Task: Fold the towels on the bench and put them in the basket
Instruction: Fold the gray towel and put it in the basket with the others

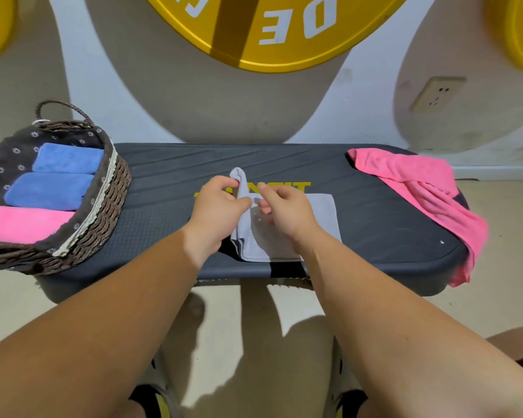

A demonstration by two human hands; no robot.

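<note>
A grey towel (323, 212) lies partly folded in the middle of the dark bench (169, 176). My left hand (216, 212) pinches its left edge and lifts a corner up. My right hand (287, 211) has curled fingers that pinch the same raised fold from the right. An unfolded pink towel (417, 182) is draped over the bench's right end and hangs off the edge. At the left end stands a woven basket (103, 206) holding two folded blue towels (52, 179) and a folded pink one (24, 224).
A wall with large yellow discs (272, 28) rises right behind the bench. A power socket (437, 93) sits on the wall at the right. Pale floor and my feet show below the bench's front edge.
</note>
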